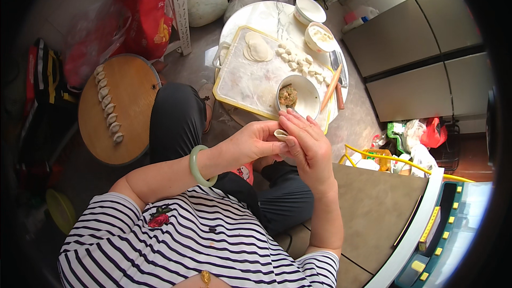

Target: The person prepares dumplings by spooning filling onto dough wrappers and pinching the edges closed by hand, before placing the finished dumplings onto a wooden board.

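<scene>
Between my two hands is a folded dumpling wrapper point(281, 133), its pale edge showing at the fingertips. My left hand point(262, 140) pinches it from one side, and my right hand point(305, 144) closes over it from the other. Whether filling lies inside is hidden. Just beyond the hands, a white bowl point(308, 92) holds minced filling point(287, 96). It rests on a floured board point(248, 80) with a yellow rim. Round wrappers point(258, 47) are stacked on the board, and several small dough pieces point(294, 65) lie to their right.
On the left, a round wooden board point(132, 88) bears a row of folded dumplings point(105, 99). A rolling pin point(332, 88) and a knife point(340, 97) lie at the right of the round table point(272, 12). Behind stand a flour bowl point(320, 39) and another bowl point(310, 10).
</scene>
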Tool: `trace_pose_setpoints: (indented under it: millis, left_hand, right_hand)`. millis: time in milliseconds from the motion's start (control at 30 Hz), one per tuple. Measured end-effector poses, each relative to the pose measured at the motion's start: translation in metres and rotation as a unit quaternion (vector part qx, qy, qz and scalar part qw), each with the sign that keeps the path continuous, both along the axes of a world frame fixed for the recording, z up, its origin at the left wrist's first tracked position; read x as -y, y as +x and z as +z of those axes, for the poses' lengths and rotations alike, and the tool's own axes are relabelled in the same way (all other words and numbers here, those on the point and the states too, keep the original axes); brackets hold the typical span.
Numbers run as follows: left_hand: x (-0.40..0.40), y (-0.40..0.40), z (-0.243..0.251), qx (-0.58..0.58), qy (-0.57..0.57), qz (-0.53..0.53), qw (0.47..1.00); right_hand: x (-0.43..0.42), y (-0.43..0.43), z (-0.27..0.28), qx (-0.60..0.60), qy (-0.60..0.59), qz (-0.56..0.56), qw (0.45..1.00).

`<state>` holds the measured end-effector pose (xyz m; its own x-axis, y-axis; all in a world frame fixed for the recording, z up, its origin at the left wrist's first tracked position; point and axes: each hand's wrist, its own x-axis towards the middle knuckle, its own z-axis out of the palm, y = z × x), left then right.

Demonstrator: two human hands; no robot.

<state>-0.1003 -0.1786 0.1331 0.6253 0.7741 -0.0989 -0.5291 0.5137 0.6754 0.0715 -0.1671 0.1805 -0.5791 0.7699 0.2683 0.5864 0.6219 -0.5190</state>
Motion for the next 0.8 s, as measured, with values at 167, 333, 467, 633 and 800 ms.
trace_pose_setpoints:
  millis: [167,333,467,633,800]
  left_hand:
    - [0.004,0.005,-0.019,0.034,-0.023,-0.006,0.999]
    - [0.006,0.01,-0.025,-0.014,0.003,-0.001,1.0]
    - [0.008,0.008,-0.02,-0.026,0.021,0.017,0.999]
    - [0.011,0.019,-0.018,0.032,-0.004,0.054,0.998]
    - [0.006,0.01,-0.03,-0.049,0.053,0.022,0.997]
  right_hand:
    - [0.002,-0.009,-0.002,-0.058,0.006,-0.027,0.998]
    - [-0.002,0.002,-0.008,-0.013,-0.019,-0.006,1.0]
    - [-0.001,0.0,-0.006,0.039,0.031,0.004,0.999]
    - [-0.001,0.004,-0.016,0.025,0.055,-0.002,0.998]
    - [-0.008,0.001,0.0,0.041,-0.042,0.02,0.998]
